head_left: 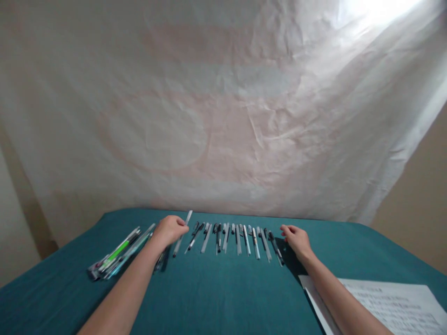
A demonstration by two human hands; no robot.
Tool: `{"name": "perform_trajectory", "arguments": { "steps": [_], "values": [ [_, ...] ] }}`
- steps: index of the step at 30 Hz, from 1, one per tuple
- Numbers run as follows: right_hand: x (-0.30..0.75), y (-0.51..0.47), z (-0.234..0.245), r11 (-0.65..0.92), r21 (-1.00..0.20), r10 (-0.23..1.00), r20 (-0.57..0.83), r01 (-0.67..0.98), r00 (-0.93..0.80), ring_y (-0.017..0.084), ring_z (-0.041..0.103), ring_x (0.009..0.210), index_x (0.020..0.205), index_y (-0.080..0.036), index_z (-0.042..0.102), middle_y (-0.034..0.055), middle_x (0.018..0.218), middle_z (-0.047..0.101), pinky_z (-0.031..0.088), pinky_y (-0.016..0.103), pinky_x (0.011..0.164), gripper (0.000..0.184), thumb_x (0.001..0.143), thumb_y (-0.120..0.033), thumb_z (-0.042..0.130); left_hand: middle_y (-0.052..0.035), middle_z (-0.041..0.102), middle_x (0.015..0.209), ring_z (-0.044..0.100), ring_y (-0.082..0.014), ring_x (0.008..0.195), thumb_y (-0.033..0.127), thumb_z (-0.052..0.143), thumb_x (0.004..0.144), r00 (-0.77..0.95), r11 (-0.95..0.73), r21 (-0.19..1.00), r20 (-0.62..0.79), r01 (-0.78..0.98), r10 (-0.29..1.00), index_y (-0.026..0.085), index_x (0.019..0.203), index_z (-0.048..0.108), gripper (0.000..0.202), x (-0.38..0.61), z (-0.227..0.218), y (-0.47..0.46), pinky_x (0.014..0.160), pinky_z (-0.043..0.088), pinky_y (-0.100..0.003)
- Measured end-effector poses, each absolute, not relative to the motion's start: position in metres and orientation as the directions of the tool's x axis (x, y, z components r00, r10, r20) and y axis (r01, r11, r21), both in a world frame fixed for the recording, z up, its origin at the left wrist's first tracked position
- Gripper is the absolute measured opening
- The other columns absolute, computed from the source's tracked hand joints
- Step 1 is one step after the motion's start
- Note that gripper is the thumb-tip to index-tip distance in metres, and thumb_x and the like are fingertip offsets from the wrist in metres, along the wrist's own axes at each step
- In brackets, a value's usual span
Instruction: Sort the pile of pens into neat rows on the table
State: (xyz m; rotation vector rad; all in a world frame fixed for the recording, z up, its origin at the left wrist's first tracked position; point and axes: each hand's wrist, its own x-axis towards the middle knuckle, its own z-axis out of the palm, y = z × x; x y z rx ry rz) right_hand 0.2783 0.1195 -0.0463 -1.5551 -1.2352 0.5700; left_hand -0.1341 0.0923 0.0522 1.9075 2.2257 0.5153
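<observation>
My left hand (171,230) is closed, its thumb and fingertips pinching a clear pen (179,243) at the left end of a row. The far tip of this pen sticks up beyond my fingers, and its dark end points toward me. At the row's right end, my right hand (296,240) hovers with loosely curled fingers, slightly apart and holding nothing. Nearest to it is a dark pen (277,250). Between my hands several pens lie side by side, among them a white pen (256,244) and a black pen (219,238). Their caps are at the far end.
Left of my left forearm lies a bundle of pens with a bright green one (119,250). Dark pens (160,261) lie partly hidden by that forearm. Printed paper sheets (387,298) lie under my right forearm on the green tablecloth (216,298). A pale sheet (223,116) hangs behind.
</observation>
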Motion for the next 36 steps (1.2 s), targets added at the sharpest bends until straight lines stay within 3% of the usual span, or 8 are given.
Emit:
{"name": "perform_trajectory", "arguments": {
  "steps": [1,4,9,14,18,22,27,36],
  "values": [
    [0.275,0.118,-0.043,0.054,-0.917,0.913,0.206,0.396,0.353,0.013,0.050,0.046,0.071,-0.010,0.064,0.0057,0.059,0.061,0.036,0.022,0.043,0.038,0.068,-0.045,0.048,-0.0042,0.067,0.079,0.059,-0.0194,0.077,0.035,0.052,0.064,-0.100,0.050,0.434,0.092,0.899,0.991,0.018,0.081,0.066,0.028,-0.124,0.057,0.089,0.065,0.041,-0.023],
    [0.260,0.111,-0.026,0.071,-0.941,0.946,0.168,0.332,0.276,0.010,0.047,0.045,0.074,-0.011,0.063,0.0040,0.059,0.059,0.034,0.021,0.041,0.036,0.068,-0.045,0.052,-0.0042,0.065,0.080,0.056,-0.0154,0.072,0.037,0.053,0.065,0.237,-0.181,0.832,0.061,0.524,0.970,0.013,0.084,0.064,0.033,-0.091,0.068,0.072,0.064,0.039,-0.021],
    [0.218,0.081,0.016,0.104,-0.991,0.994,0.101,0.082,-0.046,0.007,0.042,0.045,0.083,-0.013,0.062,0.0018,0.066,0.056,0.030,0.018,0.039,0.039,0.069,-0.048,0.055,0.0001,0.057,0.066,0.040,-0.0060,0.052,0.028,0.058,0.063,0.439,-0.052,0.984,-0.029,0.171,0.898,0.012,0.081,0.063,0.025,-0.039,0.063,0.043,0.050,0.029,-0.018],
    [0.183,0.047,0.045,0.082,-0.996,0.924,0.088,-0.032,-0.373,0.005,0.036,0.041,0.082,-0.013,0.062,-0.0027,0.054,0.048,0.028,0.017,0.039,0.037,0.072,-0.049,0.055,0.0029,0.048,0.060,0.035,-0.0042,0.049,0.019,0.059,0.061,0.559,0.132,0.991,-0.116,0.012,0.821,0.012,0.072,0.061,0.013,-0.009,0.046,0.026,0.048,0.026,-0.018],
    [0.176,0.043,0.042,0.103,-0.992,0.922,0.068,0.072,-0.381,0.005,0.036,0.041,0.070,-0.013,0.062,-0.0043,0.046,0.045,0.027,0.017,0.039,0.035,0.068,-0.048,0.059,0.0019,0.051,0.068,0.043,-0.0048,0.056,0.017,0.064,0.061,0.582,0.246,0.961,-0.131,-0.124,0.803,0.013,0.077,0.059,0.017,0.005,0.035,0.018,0.053,0.033,-0.017],
    [0.177,0.051,0.026,0.077,-0.988,0.932,0.024,0.133,-0.362,0.005,0.038,0.041,0.065,-0.013,0.059,-0.0032,0.048,0.050,0.027,0.017,0.038,0.036,0.065,-0.049,0.061,-0.0024,0.054,0.076,0.049,-0.0061,0.060,0.033,0.057,0.073,0.559,0.424,0.865,-0.217,-0.271,0.800,0.012,0.090,0.056,0.027,0.018,0.019,0.015,0.057,0.040,-0.019],
    [0.177,0.057,0.012,0.069,-0.967,0.940,-0.018,0.243,-0.340,0.005,0.038,0.040,0.066,-0.013,0.059,-0.0025,0.049,0.053,0.026,0.018,0.038,0.039,0.065,-0.052,0.059,0.0021,0.047,0.067,0.030,0.0019,0.040,0.034,0.057,0.074,0.522,0.564,0.738,-0.338,-0.370,0.784,0.011,0.090,0.054,0.028,0.025,0.004,0.017,0.035,0.016,-0.010],
    [0.177,0.055,0.009,0.023,-0.975,0.912,-0.069,0.219,-0.405,0.006,0.039,0.042,0.064,-0.014,0.056,-0.0018,0.052,0.053,0.029,0.017,0.039,0.040,0.067,-0.053,0.057,0.0097,0.028,0.051,0.014,0.0011,0.035,0.038,0.053,0.076,0.568,0.584,0.738,-0.334,-0.339,0.752,0.016,0.083,0.046,0.024,0.021,-0.002,0.018,0.035,0.002,-0.012]
  ]
}}
